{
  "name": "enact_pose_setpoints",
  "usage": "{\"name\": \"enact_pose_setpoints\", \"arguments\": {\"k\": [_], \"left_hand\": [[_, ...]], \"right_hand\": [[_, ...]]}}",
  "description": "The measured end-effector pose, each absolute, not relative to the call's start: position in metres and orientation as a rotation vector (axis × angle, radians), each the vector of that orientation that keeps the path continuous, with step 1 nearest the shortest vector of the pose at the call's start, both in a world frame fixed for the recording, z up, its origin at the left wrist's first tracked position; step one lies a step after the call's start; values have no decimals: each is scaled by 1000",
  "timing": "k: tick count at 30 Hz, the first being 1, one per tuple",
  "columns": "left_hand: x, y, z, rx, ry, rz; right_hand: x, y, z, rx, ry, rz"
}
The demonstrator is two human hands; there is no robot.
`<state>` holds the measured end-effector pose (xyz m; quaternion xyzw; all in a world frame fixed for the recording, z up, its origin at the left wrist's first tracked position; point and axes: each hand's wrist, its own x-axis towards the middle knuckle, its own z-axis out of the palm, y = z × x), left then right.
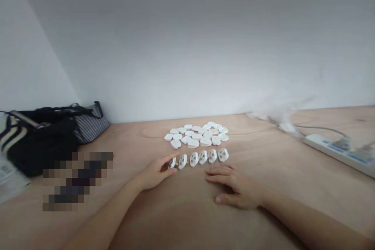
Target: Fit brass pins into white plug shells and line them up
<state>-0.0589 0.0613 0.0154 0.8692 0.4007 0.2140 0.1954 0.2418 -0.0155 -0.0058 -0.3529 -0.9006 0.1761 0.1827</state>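
Note:
My left hand (157, 172) has its thumb and fingers around a white plug (172, 163) at the left end of a row, partly hidden by the fingers. To its right, several more white plugs stand tilted in the same row, among them a middle one (194, 159) and the rightmost one (223, 155). Small brass-coloured bits show beside the left ones. Palm down on the table, my right hand (236, 187) holds nothing; its fingers are stretched out and its thumb is apart, just in front of the row's right end.
Behind the row lies a cluster of several white plug covers (193, 144). The wooden table (175, 218) meets a pale wall. A black bag (43, 136) and a blurred-out patch (77, 181) are at left. At right are a power strip (336, 150) and clear plastic (284, 119).

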Motion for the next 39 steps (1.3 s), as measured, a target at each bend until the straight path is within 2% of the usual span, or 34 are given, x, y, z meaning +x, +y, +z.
{"name": "enact_pose_setpoints", "arguments": {"k": [5,8,19,23,29,36,39], "left_hand": [[-65,53,27,2304,1187,624],[-53,36,29,2121,1076,692],[19,2,-11,1941,833,934],[18,2,-7,1952,853,922],[19,2,-7,1906,817,932],[-25,23,9,2029,1064,1106],[-49,37,16,2156,1215,973]], "right_hand": [[242,-15,-4,-984,-2538,511],[242,-15,-6,-968,-2522,506],[247,-14,-19,-933,-2279,504],[244,-17,-17,-965,-2212,502],[236,-18,-9,-812,-2431,449],[244,-15,-14,-941,-2387,488],[244,-14,-15,-924,-2411,462]]}}
